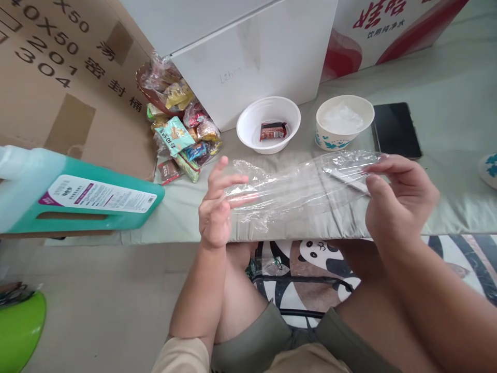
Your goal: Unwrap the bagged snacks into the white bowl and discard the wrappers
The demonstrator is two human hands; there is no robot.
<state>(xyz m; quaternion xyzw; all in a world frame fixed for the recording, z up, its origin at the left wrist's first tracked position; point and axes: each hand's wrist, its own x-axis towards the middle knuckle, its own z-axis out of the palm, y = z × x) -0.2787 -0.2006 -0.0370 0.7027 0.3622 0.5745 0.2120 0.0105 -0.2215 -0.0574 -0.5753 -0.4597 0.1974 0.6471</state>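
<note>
A clear plastic bag (295,189) stretches sideways between my two hands, above the front edge of the cloth-covered table. My right hand (402,199) pinches its right end between thumb and fingers. At the other end, my left hand (217,207) holds the film; two fingers point to the right behind or inside it, and the upper finger is raised. Through the film shows a thin white strip (347,181) on the cloth. Beyond the bag are a white plastic bowl (248,142) containing a small dark red packet (273,130) and a patterned paper bowl (334,139) with crumpled clear plastic (344,118).
A black phone or tablet (396,129) lies right of the paper bowl. Wrapped snacks (176,137) are heaped at the left, near a jug of green liquid (97,202). Cardboard boxes (73,67) and a white box (264,57) stand behind.
</note>
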